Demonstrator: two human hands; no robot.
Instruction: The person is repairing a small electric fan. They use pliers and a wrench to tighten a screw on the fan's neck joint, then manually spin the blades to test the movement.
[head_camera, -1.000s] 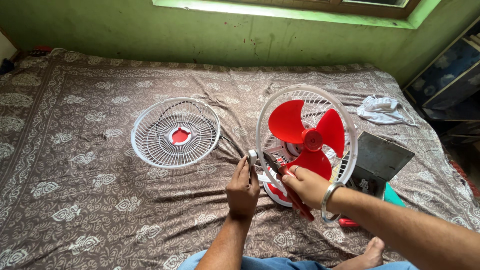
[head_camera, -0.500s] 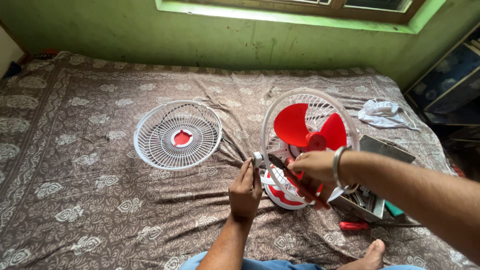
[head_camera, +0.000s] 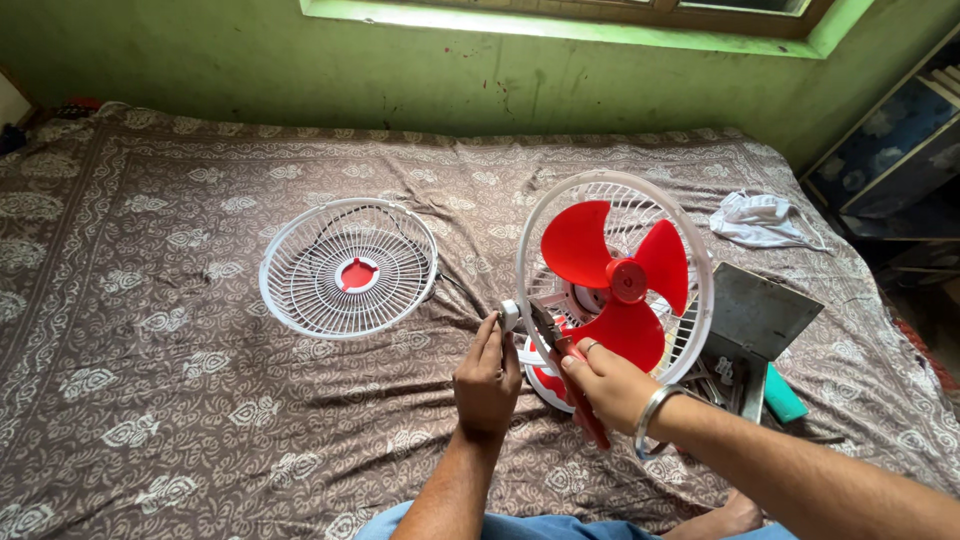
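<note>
A small table fan (head_camera: 615, 275) with red blades and a white rear guard stands on a bed, its front guard off. My right hand (head_camera: 605, 385) grips red-handled pliers (head_camera: 560, 350), their jaws at a small white part (head_camera: 510, 315) on the fan's left edge. My left hand (head_camera: 487, 375) pinches that same white part with its fingertips. The removed white front guard (head_camera: 348, 266) with a red centre lies flat to the left.
The bed is covered with a brown patterned sheet (head_camera: 150, 380). An open grey metal toolbox (head_camera: 750, 320) sits right of the fan, beside a teal object (head_camera: 785, 395). A white cloth (head_camera: 760, 220) lies far right. A green wall (head_camera: 300, 70) stands behind.
My right hand with the pliers has shifted left and down, back to the fan's left edge. My left hand stays at the white part.
</note>
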